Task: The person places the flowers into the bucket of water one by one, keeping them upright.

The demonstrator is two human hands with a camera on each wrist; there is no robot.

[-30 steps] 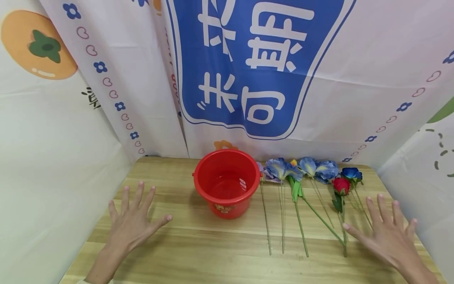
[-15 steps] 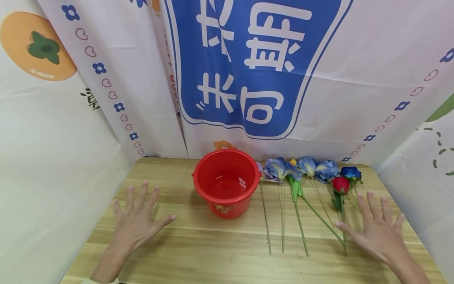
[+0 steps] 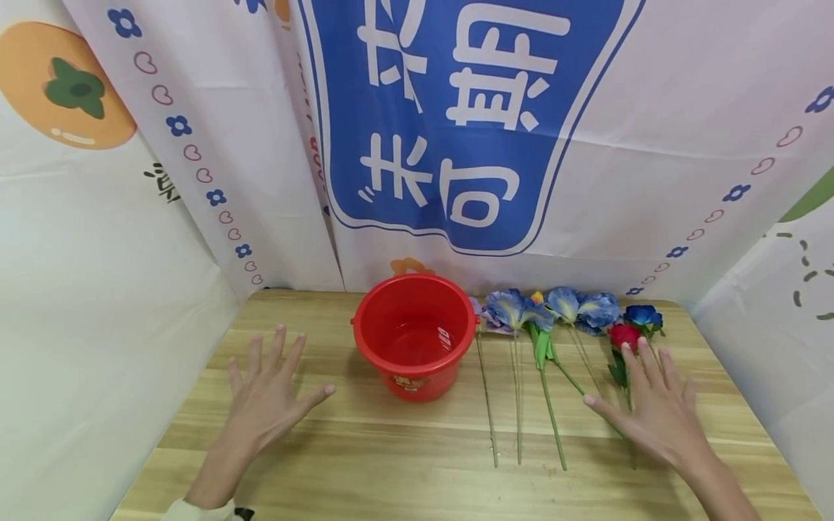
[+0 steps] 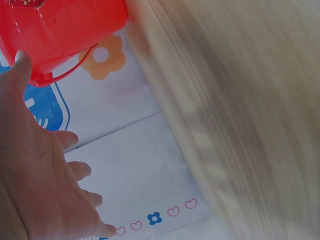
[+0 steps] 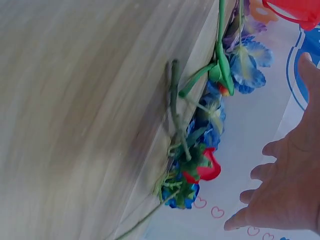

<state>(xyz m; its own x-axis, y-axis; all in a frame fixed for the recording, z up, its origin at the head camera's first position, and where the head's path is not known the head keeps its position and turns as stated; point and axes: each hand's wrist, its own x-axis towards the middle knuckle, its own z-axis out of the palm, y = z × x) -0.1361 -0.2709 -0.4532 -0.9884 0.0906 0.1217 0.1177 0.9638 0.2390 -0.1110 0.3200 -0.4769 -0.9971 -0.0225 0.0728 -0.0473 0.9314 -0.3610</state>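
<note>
Left hand, spread and empty, hovers near the left edge of the table; right hand, likewise, over flowers whose heads line the far edge. Red bucket stands beside them.

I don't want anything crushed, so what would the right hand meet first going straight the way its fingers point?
The right hand would probably meet the red rose first, right ahead in the head view, with the blue rose just beyond. Height is unclear, so the hand might pass above both.
</note>
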